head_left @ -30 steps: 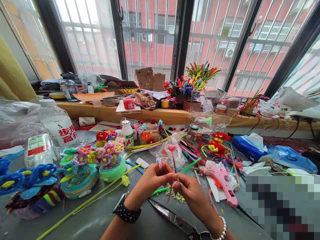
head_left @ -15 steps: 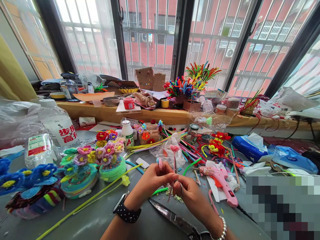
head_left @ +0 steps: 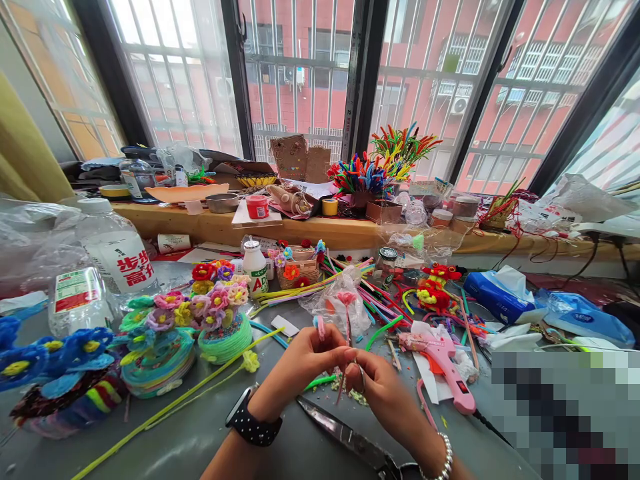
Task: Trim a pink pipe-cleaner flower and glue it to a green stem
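Observation:
Pinched between the fingers of my left hand (head_left: 317,357) is a pink pipe cleaner (head_left: 347,300). Its looped top stands above the fingertips, a thin tail hangs below them, and another soft pink end shows near the left knuckles. My right hand (head_left: 383,387) is closed right beside it, fingertips almost meeting the left ones. A thin metal blade rises along the pink stem and a metal ring shows at the right fingers, like small scissors (head_left: 363,383); the grip is partly hidden. Beneath my hands, large scissors (head_left: 345,430) lie on the grey table (head_left: 175,440).
A pink glue gun (head_left: 445,367) lies to the right, near a blue tissue pack (head_left: 500,293). Pipe-cleaner flower pots (head_left: 225,340) stand left. A long yellow pipe cleaner (head_left: 170,407) crosses the table front. Behind are a clear plastic bag (head_left: 335,300), a white bottle (head_left: 255,270) and the wooden sill (head_left: 200,230).
The pink looped top has tilted or shifted very slightly. Both hands keep nearly the same place and grip.

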Motion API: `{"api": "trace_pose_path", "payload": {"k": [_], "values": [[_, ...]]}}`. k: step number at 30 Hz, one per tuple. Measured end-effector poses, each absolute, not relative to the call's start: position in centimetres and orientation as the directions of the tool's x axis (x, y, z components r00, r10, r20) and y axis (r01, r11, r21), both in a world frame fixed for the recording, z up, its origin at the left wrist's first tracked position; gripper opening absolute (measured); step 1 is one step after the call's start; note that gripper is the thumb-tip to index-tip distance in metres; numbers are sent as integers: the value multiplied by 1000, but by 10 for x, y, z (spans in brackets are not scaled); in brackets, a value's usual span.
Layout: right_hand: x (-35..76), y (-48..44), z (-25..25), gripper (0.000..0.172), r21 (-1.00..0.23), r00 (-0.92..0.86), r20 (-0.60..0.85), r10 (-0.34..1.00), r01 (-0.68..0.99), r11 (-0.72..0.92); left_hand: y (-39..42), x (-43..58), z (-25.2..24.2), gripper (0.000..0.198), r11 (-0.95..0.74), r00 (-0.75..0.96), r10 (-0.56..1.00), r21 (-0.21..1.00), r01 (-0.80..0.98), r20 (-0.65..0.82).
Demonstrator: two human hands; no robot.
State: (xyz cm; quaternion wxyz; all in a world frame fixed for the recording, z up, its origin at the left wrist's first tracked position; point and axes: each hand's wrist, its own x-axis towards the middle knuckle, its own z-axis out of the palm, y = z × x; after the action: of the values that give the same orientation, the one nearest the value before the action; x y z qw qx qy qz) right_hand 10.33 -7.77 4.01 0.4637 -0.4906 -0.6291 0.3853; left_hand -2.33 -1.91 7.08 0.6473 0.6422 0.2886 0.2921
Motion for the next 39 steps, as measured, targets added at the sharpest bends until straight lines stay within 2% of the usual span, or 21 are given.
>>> {"api": "trace_pose_path", "payload": {"k": [7, 19, 32, 39], "values": [[103, -80, 48, 50, -937, -60, 185, 981, 289, 195, -19, -24, 71, 29, 15, 648, 762, 1000, 1, -12], [104, -79, 42, 60, -934, -108, 211, 971, 272, 233, -19, -24, 74, 27, 3, 678, 735, 999, 33, -25], [104, -79, 45, 54, -931, -50, 190, 981, 308, 196, -18, -24, 72, 28, -6, 658, 753, 1000, 16, -6], [104, -78, 40, 59, -943, -79, 212, 974, 246, 225, -20, -23, 74, 29, -6, 657, 754, 1000, 19, -8]]}}
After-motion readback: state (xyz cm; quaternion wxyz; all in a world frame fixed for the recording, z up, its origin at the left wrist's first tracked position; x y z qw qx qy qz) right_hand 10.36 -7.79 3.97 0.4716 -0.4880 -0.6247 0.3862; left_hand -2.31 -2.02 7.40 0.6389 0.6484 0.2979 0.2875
